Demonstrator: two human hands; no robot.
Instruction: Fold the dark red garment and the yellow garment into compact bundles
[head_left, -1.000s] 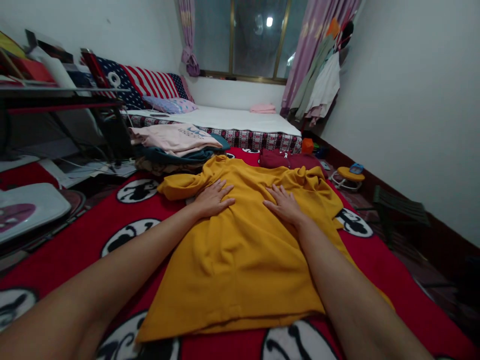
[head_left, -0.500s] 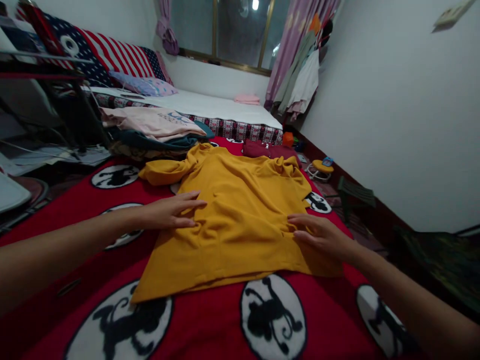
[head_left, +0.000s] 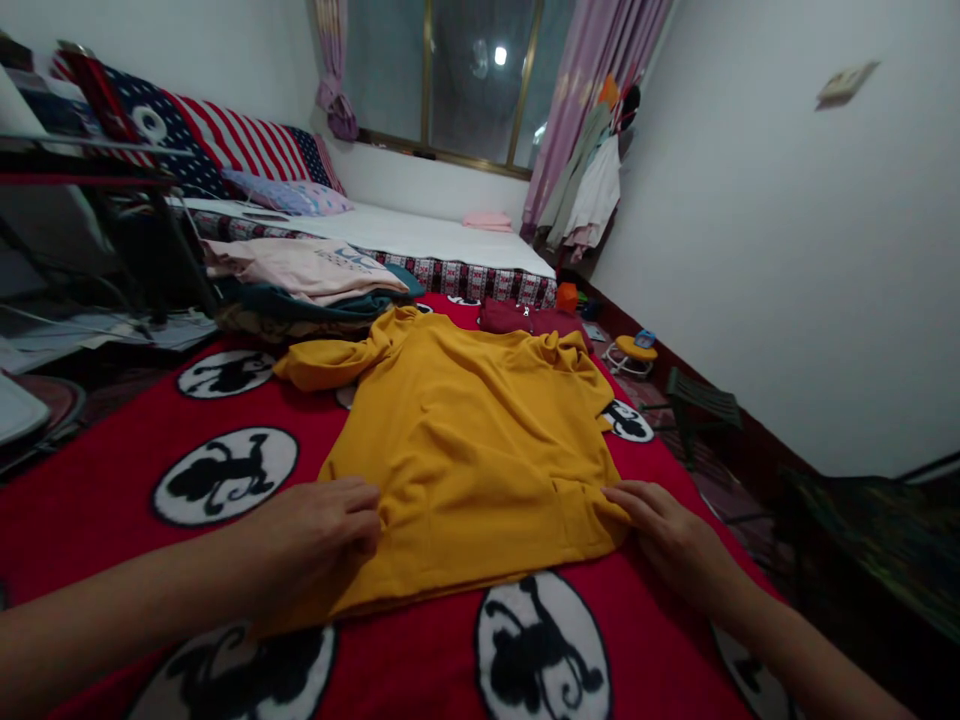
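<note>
A mustard-yellow shirt (head_left: 480, 440) lies spread on a red blanket (head_left: 405, 660) with round black-and-white animal patches. Its neck end points away from me, and its hem is nearest. The far left sleeve sticks out sideways; the right one is bunched at the shoulder. My left hand (head_left: 322, 530) has its fingers curled on the shirt's left side near the hem, closed on the cloth. At the opposite side edge, my right hand (head_left: 671, 535) pinches the fabric between thumb and fingers. Creases run across the lower part between both hands.
A stack of folded clothes (head_left: 307, 275) sits at the far left of the blanket. Beyond the shirt lies a folded maroon garment (head_left: 525, 318). A bed (head_left: 420, 225) stands under the window. Stools (head_left: 701, 400) line the right wall, and a cluttered table (head_left: 90, 165) is at left.
Both hands have come nearer to me and outward to the shirt's lower side edges. Their fingers, stretched flat on the cloth before, are now closed on it. The right hem edge is drawn in.
</note>
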